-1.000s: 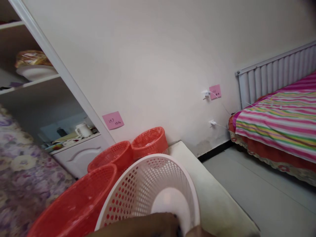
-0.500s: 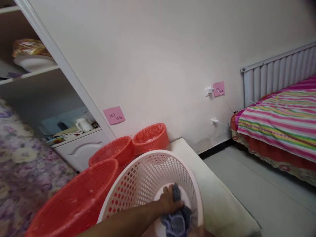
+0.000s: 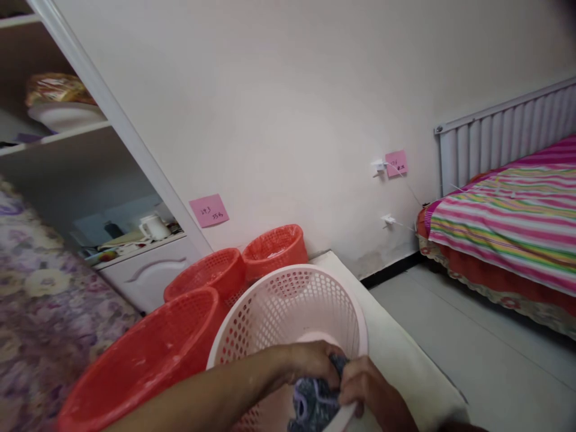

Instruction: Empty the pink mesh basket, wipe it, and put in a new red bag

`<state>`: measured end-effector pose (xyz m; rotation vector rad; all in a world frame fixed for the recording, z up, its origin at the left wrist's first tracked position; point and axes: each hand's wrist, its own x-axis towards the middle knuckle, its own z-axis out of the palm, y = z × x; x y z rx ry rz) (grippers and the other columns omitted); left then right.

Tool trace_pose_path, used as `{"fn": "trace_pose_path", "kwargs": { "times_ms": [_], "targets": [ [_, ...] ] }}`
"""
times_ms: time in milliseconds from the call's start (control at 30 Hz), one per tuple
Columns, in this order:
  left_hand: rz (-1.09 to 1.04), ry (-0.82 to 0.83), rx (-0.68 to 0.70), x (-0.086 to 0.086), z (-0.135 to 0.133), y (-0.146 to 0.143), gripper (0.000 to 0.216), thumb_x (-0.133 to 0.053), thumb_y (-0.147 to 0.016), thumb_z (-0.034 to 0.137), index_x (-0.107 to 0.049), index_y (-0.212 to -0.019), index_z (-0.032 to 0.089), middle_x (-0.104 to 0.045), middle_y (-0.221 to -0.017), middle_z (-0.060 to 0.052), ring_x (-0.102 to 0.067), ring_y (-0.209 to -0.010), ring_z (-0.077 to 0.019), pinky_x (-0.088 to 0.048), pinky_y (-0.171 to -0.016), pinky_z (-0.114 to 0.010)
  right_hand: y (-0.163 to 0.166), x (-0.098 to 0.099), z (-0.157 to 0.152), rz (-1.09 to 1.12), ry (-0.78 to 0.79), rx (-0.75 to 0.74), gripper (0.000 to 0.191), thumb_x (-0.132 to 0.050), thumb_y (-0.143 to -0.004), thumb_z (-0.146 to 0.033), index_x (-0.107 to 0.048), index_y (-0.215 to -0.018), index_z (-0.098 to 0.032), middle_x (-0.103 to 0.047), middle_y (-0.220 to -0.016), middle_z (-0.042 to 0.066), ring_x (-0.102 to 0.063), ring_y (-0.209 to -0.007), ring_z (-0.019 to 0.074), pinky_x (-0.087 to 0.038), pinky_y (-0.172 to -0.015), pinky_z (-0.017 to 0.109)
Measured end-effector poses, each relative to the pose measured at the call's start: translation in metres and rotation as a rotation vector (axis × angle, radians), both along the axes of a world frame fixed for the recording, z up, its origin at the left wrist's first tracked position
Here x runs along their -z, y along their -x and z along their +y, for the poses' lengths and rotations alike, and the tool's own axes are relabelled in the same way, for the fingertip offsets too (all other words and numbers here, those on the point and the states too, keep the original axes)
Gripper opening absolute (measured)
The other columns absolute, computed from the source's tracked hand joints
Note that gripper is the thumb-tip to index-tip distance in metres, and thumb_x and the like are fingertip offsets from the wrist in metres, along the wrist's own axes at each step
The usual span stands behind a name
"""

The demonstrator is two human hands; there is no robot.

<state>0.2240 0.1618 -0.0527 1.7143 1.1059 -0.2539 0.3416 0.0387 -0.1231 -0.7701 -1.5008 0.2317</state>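
Observation:
A white perforated plastic basket (image 3: 288, 300) stands on a low white surface in front of me. My left hand (image 3: 310, 362) reaches into it and grips a crumpled blue-grey cloth (image 3: 315, 402) at the basket's near side. My right hand (image 3: 371, 387) rests on the near rim of the basket and pinches the same cloth from the right. Both hands meet over the cloth at the bottom of the view.
Three red perforated baskets (image 3: 144, 354) (image 3: 209, 279) (image 3: 274, 249) stand left of and behind the white one. A floral cover (image 3: 40, 312) lies at left, a white cabinet (image 3: 148, 276) with shelves behind it. A striped bed (image 3: 504, 222) and radiator (image 3: 499, 141) are at right, with grey floor (image 3: 472, 336) between.
My left hand came up into the basket with the cloth, then drew it to the near rim, where my right hand joined it. The basket tipped more upright.

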Motion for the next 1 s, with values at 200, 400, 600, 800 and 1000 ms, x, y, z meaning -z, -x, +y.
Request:
{"fn": "trace_pose_path", "kwargs": {
  "times_ms": [200,400,600,800,1000],
  "targets": [
    [-0.444,-0.043,-0.143,-0.085,0.002,0.013,0.037,-0.052,-0.055,0.012,-0.065,-0.089,0.018,-0.06,-0.067,0.007,-0.051,-0.059,-0.009,-0.035,-0.051,-0.019,-0.011,-0.046,0.015,0.02,0.112,-0.012,0.016,-0.068,-0.083,-0.025,-0.057,-0.094,-0.021,-0.06,-0.1,0.006,-0.061,-0.1,0.0216,-0.054,-0.083,0.031],
    [-0.715,-0.178,-0.288,-0.126,-0.019,0.041,0.026,-0.046,-0.062,0.01,-0.062,-0.082,0.014,-0.06,-0.065,0.006,-0.048,-0.057,-0.0059,-0.034,-0.052,-0.016,-0.027,-0.057,0.003,0.029,0.311,0.136,0.051,-0.062,-0.087,-0.025,-0.045,-0.135,-0.031,-0.047,-0.136,0.007,-0.064,-0.085,0.0144,-0.057,-0.085,0.037],
    [-0.774,-0.336,-0.22,-0.125,-0.052,0.02,0.055,-0.061,-0.058,0.013,-0.061,-0.113,0.015,-0.068,-0.095,-0.003,-0.06,-0.088,-0.0196,-0.047,-0.074,-0.028,-0.019,-0.082,-0.01,-0.027,0.232,0.124,0.083,-0.069,-0.078,-0.02,-0.03,-0.15,-0.034,-0.035,-0.15,0.008,-0.059,-0.11,0.0209,-0.059,-0.084,0.033],
    [-0.716,-0.488,0.009,-0.131,-0.094,-0.006,0.102,-0.071,-0.068,0.029,-0.014,-0.152,0.021,-0.054,-0.129,-0.012,-0.056,-0.112,-0.0269,-0.045,-0.097,-0.044,-0.008,-0.087,-0.006,0.085,0.074,0.211,0.058,-0.064,-0.084,-0.025,-0.047,-0.139,-0.024,-0.045,-0.144,0.012,-0.046,-0.133,0.0276,-0.051,-0.102,0.041],
    [-0.866,-0.487,0.031,-0.119,-0.103,0.024,0.106,-0.074,-0.076,0.045,-0.006,-0.155,0.028,-0.027,-0.159,-0.012,-0.033,-0.143,-0.0263,-0.029,-0.116,-0.045,-0.054,-0.08,-0.027,0.272,0.095,0.44,0.05,-0.068,-0.079,-0.033,-0.056,-0.127,-0.024,-0.057,-0.133,0.01,-0.055,-0.123,0.0301,-0.042,-0.108,0.048]
  ]
}}
